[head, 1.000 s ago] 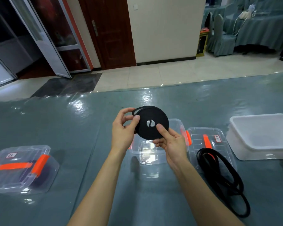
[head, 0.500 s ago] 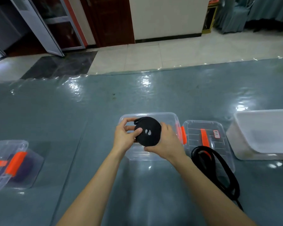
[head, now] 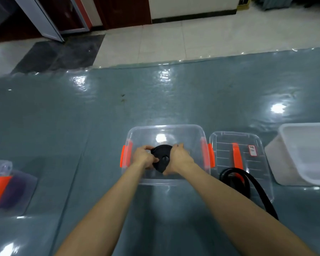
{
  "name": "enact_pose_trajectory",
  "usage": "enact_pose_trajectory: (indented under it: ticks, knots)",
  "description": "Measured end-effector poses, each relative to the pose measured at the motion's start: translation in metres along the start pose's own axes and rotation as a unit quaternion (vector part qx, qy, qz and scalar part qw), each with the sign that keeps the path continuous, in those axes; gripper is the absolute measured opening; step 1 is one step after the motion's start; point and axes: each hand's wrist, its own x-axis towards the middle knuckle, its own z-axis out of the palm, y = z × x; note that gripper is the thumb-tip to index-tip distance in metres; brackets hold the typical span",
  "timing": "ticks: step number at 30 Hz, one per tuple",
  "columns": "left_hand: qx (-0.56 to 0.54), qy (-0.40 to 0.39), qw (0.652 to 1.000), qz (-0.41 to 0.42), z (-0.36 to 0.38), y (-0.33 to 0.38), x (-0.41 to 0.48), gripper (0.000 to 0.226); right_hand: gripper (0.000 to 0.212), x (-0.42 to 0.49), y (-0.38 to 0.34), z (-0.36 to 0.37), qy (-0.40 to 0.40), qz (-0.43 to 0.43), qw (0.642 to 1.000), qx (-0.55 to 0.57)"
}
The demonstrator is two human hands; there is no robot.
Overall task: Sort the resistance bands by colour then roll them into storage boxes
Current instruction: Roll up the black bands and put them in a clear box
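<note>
Glossy table point(head: 155, 100); left hand point(head: 143, 157) and right hand point(head: 179, 159) grip rolled black band point(head: 161, 156), seemingly inside clear box point(head: 166, 130).

left hand point(head: 143, 157): fingers curled, gripping rolled black band point(head: 162, 156) | right hand point(head: 179, 159): curled round its other side | both forearms: stretched forward, converging

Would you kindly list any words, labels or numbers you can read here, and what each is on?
The label on the lid: red-edged, writing too blurred to read.
The band: no legible text.
Nothing else readable.
</note>
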Motion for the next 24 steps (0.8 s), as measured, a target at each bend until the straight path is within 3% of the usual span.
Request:
enact_pose_trajectory:
  ticks: [6, 10, 13, 16, 19, 21, 24]
  knots:
    - [0.103, 0.006, 0.995, -0.001, 0.007, 0.000, 0.030, 0.060, 0.118, 0.024, -0.002, 0.006, -0.060, 0.007, 0.998, -0.022]
    - [0.218, 0.018, 0.975, 0.037, 0.014, -0.003, 0.038, 0.054, 0.099, 0.031, -0.003, 0.010, -0.073, 0.014, 0.995, -0.068]
    - [0.296, 0.024, 0.953, 0.060, 0.016, -0.002, 0.040, 0.045, 0.099, 0.029, -0.005, 0.010, -0.083, -0.006, 0.990, -0.111]
    - [0.386, 0.023, 0.918, 0.086, 0.015, 0.003, 0.039, 0.042, 0.075, 0.014, -0.006, -0.011, -0.081, -0.032, 0.991, -0.101]
    - [0.453, 0.031, 0.883, 0.117, 0.017, 0.008, 0.035, 0.049, 0.037, -0.013, 0.006, -0.040, -0.007, -0.028, 1.000, 0.006]
    - [0.487, 0.037, 0.863, 0.130, 0.018, 0.011, 0.032, 0.053, 0.032, -0.041, 0.021, -0.057, 0.098, -0.058, 0.989, 0.096]
    - [0.507, 0.050, 0.849, 0.140, 0.016, 0.015, 0.027, 0.057, 0.017, -0.092, 0.052, -0.068, 0.306, -0.100, 0.911, 0.259]
